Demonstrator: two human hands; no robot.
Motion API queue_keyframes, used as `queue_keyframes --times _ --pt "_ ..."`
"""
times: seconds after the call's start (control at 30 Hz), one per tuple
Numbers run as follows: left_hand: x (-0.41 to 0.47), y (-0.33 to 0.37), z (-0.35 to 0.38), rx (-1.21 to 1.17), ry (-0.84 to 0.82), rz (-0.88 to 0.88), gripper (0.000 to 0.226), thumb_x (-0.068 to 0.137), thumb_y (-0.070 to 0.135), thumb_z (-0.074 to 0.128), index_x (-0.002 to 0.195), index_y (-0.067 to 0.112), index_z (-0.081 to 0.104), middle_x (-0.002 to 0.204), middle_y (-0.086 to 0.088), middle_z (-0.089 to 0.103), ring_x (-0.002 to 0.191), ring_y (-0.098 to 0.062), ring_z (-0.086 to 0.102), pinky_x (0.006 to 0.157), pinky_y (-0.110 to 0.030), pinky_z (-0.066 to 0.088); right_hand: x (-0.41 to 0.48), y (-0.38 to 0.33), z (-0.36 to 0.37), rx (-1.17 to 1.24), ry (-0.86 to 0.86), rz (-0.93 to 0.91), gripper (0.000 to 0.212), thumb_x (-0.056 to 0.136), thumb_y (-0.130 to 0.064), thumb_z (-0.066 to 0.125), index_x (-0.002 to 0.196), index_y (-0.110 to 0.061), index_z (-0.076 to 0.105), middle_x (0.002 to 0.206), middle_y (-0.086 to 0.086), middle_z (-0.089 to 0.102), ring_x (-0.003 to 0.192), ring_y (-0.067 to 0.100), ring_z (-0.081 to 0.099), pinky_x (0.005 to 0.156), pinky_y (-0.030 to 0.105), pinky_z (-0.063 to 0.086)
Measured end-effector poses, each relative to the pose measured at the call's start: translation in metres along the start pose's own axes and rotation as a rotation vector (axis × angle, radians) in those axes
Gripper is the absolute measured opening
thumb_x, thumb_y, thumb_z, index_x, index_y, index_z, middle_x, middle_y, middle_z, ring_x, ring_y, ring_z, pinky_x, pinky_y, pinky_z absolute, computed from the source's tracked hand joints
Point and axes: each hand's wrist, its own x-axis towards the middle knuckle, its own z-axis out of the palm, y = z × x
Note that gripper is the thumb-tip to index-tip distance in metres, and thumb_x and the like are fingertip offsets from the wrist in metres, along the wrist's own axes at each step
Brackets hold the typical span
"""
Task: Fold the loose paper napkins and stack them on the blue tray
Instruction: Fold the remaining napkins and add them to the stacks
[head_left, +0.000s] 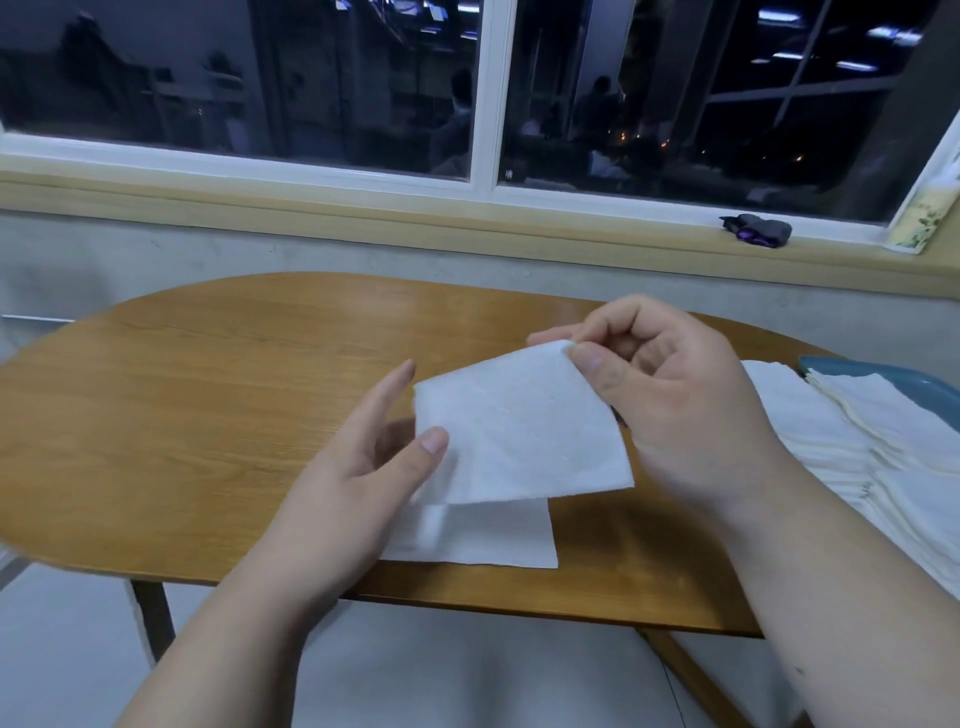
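Observation:
A white paper napkin (519, 431) is held above the wooden table (208, 405). My right hand (670, 405) pinches its far upper corner between thumb and forefinger. My left hand (363, 467) holds its left edge, thumb on top and fingers underneath. A lower flap of napkin (483, 535) lies flat on the table below it. At the right edge, the blue tray (883, 376) carries a stack of folded napkins (893, 415). A spread pile of white napkins (810, 447) lies beside the tray, partly hidden by my right forearm.
The oval table stands against a grey wall under a window sill. A small dark object (758, 231) lies on the sill at the right. Bare tabletop stretches to the left of my hands. Pale floor shows below the table's near edge.

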Motion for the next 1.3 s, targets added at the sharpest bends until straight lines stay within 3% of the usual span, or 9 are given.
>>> queue_keyframes --times 0.13,0.23,0.27,0.33,0.43,0.57,0.77,0.97,1.3 --pt "-0.002 0.005 -0.004 0.007 0.089 0.01 0.054 0.09 0.022 0.071 0.127 0.057 0.051 0.064 0.017 0.062 0.059 -0.001 0.059 0.065 -0.016 0.049 -0.001 0.025 0.007 -0.043 0.088 0.124 0.011 0.095 -0.007 0.063 0.085 -0.012 0.065 0.083 0.002 0.075 0.07 0.011 0.063 0.063 0.029 0.05" --pt "0.0 -0.002 -0.013 0.174 0.052 -0.051 0.044 0.085 0.035 0.072 0.118 0.062 0.059 0.095 0.018 0.073 0.093 -0.004 0.068 0.089 -0.03 0.052 -0.006 0.048 0.013 -0.209 0.104 0.221 0.012 0.094 -0.016 0.065 0.082 -0.017 0.067 0.066 0.0 0.066 0.058 0.013 0.056 0.058 0.033 0.046" --pt "0.001 -0.006 -0.014 0.245 0.047 -0.068 0.036 0.088 0.034 0.07 0.112 0.06 0.064 0.1 0.025 0.072 0.1 0.005 0.063 0.092 -0.024 0.049 -0.008 0.055 0.014 -0.266 0.097 0.25 0.013 0.094 -0.018 0.065 0.081 -0.019 0.067 0.066 0.001 0.067 0.057 0.016 0.059 0.058 0.034 0.047" --pt "0.003 -0.013 -0.014 0.387 0.051 -0.097 0.023 0.091 0.031 0.067 0.099 0.052 0.072 0.089 0.037 0.068 0.089 0.019 0.058 0.075 -0.008 0.041 -0.01 0.065 0.017 -0.362 0.076 0.299 0.015 0.094 -0.018 0.062 0.08 -0.022 0.065 0.065 0.002 0.068 0.056 0.018 0.063 0.056 0.032 0.049" --pt "0.005 -0.019 -0.011 0.462 0.011 -0.137 0.015 0.092 0.031 0.065 0.093 0.042 0.075 0.069 0.037 0.064 0.067 0.018 0.056 0.057 -0.006 0.036 -0.012 0.08 0.02 -0.496 0.039 0.331 0.017 0.092 -0.018 0.059 0.077 -0.025 0.064 0.065 -0.007 0.067 0.058 0.013 0.063 0.06 0.034 0.053" --pt "0.008 -0.026 -0.012 0.647 0.004 -0.083 0.015 0.09 0.035 0.062 0.092 0.047 0.072 0.084 0.039 0.06 0.085 0.013 0.056 0.067 -0.01 0.04 -0.011 0.091 0.019 -0.654 -0.015 0.318 0.018 0.092 -0.023 0.059 0.076 -0.03 0.063 0.071 -0.015 0.064 0.066 0.003 0.058 0.063 0.027 0.05" --pt "0.011 -0.034 -0.011 0.748 -0.029 0.012 0.017 0.091 0.03 0.064 0.09 0.044 0.072 0.08 0.013 0.059 0.083 0.001 0.055 0.074 -0.021 0.04 0.015 0.105 0.006 -0.815 0.012 0.332 0.016 0.09 -0.024 0.057 0.078 -0.029 0.066 0.084 -0.015 0.067 0.08 0.008 0.061 0.073 0.034 0.053" --pt "0.013 -0.036 -0.014 0.744 -0.039 0.005 0.016 0.092 0.031 0.064 0.096 0.044 0.073 0.091 0.026 0.058 0.099 0.009 0.051 0.072 -0.003 0.035 0.049 0.131 -0.008 -0.929 -0.073 0.306 0.016 0.09 -0.029 0.061 0.103 -0.031 0.069 0.112 -0.011 0.059 0.113 0.015 0.049 0.088 0.031 0.042" --pt "0.011 -0.028 -0.016 0.547 -0.018 -0.11 0.016 0.093 0.028 0.066 0.086 0.039 0.075 0.079 0.011 0.066 0.064 0.004 0.054 0.055 -0.008 0.038 0.051 0.139 -0.008 -0.92 -0.071 0.264 0.018 0.096 -0.028 0.059 0.086 -0.027 0.074 0.085 -0.021 0.058 0.093 0.01 0.055 0.075 0.029 0.043"
